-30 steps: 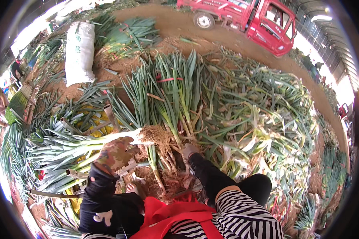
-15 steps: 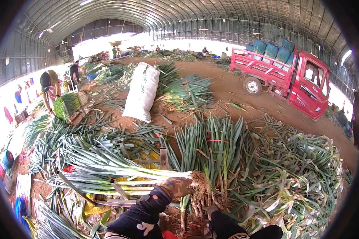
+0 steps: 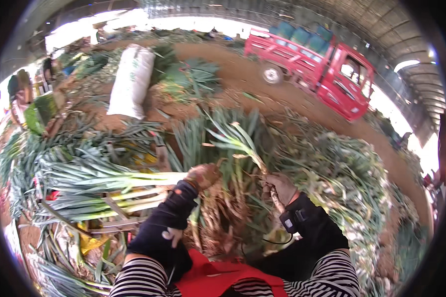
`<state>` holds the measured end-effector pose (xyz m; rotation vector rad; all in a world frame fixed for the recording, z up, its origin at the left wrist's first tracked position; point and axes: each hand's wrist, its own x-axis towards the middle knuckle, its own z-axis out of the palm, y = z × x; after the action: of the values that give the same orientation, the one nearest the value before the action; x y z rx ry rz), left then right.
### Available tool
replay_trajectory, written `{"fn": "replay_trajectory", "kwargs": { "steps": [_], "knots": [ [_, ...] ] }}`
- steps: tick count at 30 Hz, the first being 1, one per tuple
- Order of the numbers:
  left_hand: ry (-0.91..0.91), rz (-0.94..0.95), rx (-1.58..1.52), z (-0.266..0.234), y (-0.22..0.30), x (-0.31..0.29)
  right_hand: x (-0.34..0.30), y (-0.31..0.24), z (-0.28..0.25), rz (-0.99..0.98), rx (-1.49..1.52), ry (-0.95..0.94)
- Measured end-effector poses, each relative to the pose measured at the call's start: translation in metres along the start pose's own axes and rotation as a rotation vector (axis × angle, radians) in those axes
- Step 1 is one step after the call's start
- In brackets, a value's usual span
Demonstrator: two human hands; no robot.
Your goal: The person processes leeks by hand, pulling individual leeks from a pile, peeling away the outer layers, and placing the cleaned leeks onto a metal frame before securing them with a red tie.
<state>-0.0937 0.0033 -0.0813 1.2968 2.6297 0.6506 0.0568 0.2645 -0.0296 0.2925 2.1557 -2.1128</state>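
Observation:
My right hand point(image 3: 279, 188), in a worn glove, is closed round the lower stalk of a single long green onion point(image 3: 255, 157). The onion leans to the upper left, leaves outermost. My left hand point(image 3: 203, 176), in a patterned glove, is beside the white ends of a pile of green onions point(image 3: 99, 178) lying on a metal rack point(image 3: 118, 225). Motion blur hides its finger positions and whether it holds anything. Between and below my hands stands a bundle of untrimmed green onions point(image 3: 225, 205), its brown roots toward me.
Loose leaves and peelings heap up point(image 3: 339, 198) at the right. A white sack point(image 3: 132, 81) stands beyond the rack, near another bundle of green onions point(image 3: 191, 76). A red cargo truck point(image 3: 344, 81) loaded with bundles is parked farther back. A person point(image 3: 22, 91) is at far left.
My right hand has risen from the standing bundle's roots to the right, now with a green onion in it. My left hand shows farther up and left. The whole view has tilted and shifted.

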Motion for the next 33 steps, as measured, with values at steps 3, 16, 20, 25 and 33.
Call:
{"fn": "replay_trajectory", "kwargs": {
  "steps": [3,16,20,25,33],
  "knots": [
    [0.114,-0.250,-0.884,0.019,-0.006,0.019,-0.058,-0.013,0.020,-0.017,0.128,0.012],
    [0.412,-0.203,-1.925,0.012,0.054,0.067,-0.031,0.094,-0.018,-0.085,-0.477,-0.093],
    [0.405,-0.206,-1.799,0.015,0.056,0.068,0.020,0.109,-0.039,-1.056,-1.504,-0.044],
    [0.382,-0.201,-1.750,0.016,0.055,0.053,0.035,0.053,0.017,-0.719,-0.789,0.045],
    [0.315,-0.043,-1.972,0.016,0.076,0.067,0.073,0.116,0.000,-0.708,-0.253,0.221]
  ]
}}
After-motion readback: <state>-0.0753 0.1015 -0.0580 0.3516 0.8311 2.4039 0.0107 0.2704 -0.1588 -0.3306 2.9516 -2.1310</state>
